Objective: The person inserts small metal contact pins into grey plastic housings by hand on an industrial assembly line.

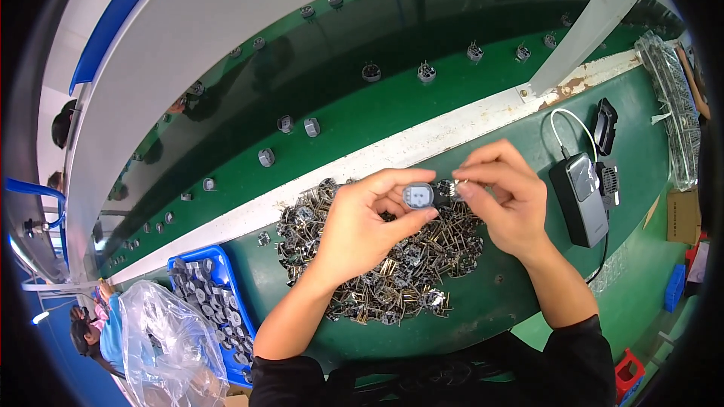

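The head-mounted fisheye camera looks down and forward from above the tabletop [501, 290]. The left hand [362, 215] and right hand [513, 200] lie at close range, near frame centre; the green belt [351, 111] spans the farther, upper field. Straight edges bow toward the rim.

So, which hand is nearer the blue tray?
The left. The left hand is right of the blue tray, over the heap; the right hand is farther right.

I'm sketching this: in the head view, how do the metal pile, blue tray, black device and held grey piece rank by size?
Metal pile
Blue tray, partly covered
Black device
Grey piece, clearly smallest
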Tool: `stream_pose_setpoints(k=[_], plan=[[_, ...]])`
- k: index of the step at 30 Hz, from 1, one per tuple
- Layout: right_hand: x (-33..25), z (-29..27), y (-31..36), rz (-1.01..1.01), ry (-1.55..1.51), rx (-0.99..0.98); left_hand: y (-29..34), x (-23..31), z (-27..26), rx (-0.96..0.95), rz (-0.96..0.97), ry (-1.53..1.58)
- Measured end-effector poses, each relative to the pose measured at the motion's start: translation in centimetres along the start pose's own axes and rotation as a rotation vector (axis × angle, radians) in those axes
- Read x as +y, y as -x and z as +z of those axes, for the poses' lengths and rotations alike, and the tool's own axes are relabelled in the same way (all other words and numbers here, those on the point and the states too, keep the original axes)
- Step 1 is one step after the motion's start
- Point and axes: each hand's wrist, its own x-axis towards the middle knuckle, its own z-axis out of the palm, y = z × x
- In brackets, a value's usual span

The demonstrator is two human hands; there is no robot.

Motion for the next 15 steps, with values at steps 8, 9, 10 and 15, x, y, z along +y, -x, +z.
stream_pose_setpoints(k=[8,9,10,15], plan=[[-0.9,1.2,0.3,-0.273,0.260,-0.035,0.3,0.0,1.3,0.038,0.127,-0.392],[-0.9,1.3,0.4,-0.289,0.266,-0.007,0.3,-0.1,1.4,0.043,0.119,-0.367],[-0.8,1.4,0.5,-0.289,0.265,-0.007,0.3,-0.2,1.4,0.050,0.110,-0.343],[-0.4,1.9,0.9,-0.308,0.300,-0.013,0.5,-0.6,1.8,0.060,0.076,-0.364]])
